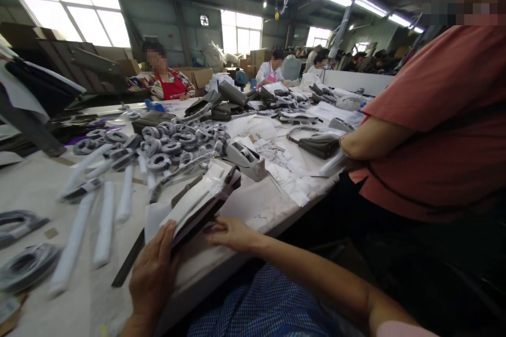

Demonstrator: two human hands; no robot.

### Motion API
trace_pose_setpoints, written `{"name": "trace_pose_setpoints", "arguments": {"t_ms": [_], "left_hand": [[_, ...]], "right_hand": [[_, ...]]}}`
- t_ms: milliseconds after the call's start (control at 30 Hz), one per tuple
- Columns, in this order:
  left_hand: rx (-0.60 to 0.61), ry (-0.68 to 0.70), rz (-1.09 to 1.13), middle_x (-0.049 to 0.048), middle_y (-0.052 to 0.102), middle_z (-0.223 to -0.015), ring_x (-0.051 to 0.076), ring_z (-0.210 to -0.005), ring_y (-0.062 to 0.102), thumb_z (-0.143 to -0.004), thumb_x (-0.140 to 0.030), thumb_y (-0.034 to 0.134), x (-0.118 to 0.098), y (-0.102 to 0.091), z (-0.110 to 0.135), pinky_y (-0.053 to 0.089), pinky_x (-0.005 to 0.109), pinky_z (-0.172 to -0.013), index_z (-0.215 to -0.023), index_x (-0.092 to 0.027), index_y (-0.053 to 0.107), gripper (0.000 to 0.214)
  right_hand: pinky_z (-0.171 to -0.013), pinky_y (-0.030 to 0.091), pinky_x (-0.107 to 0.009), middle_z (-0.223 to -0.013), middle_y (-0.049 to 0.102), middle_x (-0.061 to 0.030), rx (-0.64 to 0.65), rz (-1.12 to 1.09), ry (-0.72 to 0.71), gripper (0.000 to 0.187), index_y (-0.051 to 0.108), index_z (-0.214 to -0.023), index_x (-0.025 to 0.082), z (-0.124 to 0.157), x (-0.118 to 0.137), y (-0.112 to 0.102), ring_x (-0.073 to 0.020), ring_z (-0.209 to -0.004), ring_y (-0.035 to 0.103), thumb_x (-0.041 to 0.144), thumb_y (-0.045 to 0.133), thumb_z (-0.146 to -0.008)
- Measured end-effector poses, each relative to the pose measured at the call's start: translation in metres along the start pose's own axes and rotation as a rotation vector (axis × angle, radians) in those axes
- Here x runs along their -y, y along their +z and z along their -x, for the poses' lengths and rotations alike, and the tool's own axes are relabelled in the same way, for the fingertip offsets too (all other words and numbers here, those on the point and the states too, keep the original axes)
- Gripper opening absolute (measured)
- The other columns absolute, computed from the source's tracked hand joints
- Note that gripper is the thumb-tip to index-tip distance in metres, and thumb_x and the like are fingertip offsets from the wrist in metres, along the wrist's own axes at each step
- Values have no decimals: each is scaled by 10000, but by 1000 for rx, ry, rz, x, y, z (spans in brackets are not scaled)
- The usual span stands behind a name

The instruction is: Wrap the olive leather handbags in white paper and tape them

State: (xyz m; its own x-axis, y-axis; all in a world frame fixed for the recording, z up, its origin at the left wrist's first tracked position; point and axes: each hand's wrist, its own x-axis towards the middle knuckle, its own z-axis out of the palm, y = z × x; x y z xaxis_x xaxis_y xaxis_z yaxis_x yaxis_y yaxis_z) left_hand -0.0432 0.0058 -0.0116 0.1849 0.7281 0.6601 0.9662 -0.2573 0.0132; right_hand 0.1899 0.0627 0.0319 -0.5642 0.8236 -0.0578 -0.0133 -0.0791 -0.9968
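A dark bag [224, 194], partly covered with white paper and clear plastic, lies tilted on the table in front of me. My left hand [152, 268] grips its near end, with the fingers over the white covering and the thumb side hidden. Beside the bag's lower right edge is my right hand [233, 234], its fingers loosely bent and apart; whether the fingertips touch the bag is hard to see. Just beyond the bag stands a grey tape dispenser [247, 160]. A dark flat strap [130, 258] runs out from under white paper near my left hand.
Several wrapped strap coils [158, 160] and white paper-wrapped rolls [105, 224] cover the left of the table [190, 279]. Dark bags [233, 93] are piled farther back. A person in a red shirt [443, 131] stands close on the right. Other people sit across the table.
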Motion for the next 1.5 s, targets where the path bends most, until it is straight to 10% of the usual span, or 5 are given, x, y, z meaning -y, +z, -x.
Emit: {"name": "trace_pose_setpoints", "arguments": {"t_ms": [133,300,467,1100,1500], "left_hand": [[-6,12,-3,106,508,-1472,299,-1209,596,-980,-256,462,-1,2,0,452,422,-998,-1558,-236,223,626],[-31,23,-10,78,528,-1458,292,-1192,610,-982,-263,458,-4,4,-1,450,404,-991,-1554,-248,239,612],[-27,25,-17,64,518,-1467,288,-1209,600,-982,-269,464,-4,3,0,434,403,-1018,-1547,-264,260,601],[-63,23,6,61,525,-1462,279,-1209,602,-991,-274,430,-3,2,-2,415,406,-1052,-1543,-260,279,572],[-60,-17,26,46,532,-1457,273,-1200,608,-986,-277,461,-4,2,-1,429,395,-1033,-1539,-288,285,580]], "right_hand": [[-1009,492,-325,-1209,702,-30,-212,1109,-274,241,712,-1119,270,27,1,-103,-186,-1110,653,258,583,-915],[-1092,380,-560,-1315,625,-174,-466,1351,-178,285,710,-1123,161,57,6,-220,-321,-1299,514,123,612,-858],[-1020,463,-437,-1094,740,-78,-492,1415,-147,138,764,-889,213,59,-6,-257,-254,-1115,642,201,627,-877],[-969,487,-416,-1020,768,-49,-564,1346,-178,232,774,-875,256,52,7,-253,-235,-998,694,288,550,-928],[-907,538,-322,-1036,756,-24,-102,801,-86,206,753,-985,258,97,27,-111,-211,-975,703,343,570,-940]]}}
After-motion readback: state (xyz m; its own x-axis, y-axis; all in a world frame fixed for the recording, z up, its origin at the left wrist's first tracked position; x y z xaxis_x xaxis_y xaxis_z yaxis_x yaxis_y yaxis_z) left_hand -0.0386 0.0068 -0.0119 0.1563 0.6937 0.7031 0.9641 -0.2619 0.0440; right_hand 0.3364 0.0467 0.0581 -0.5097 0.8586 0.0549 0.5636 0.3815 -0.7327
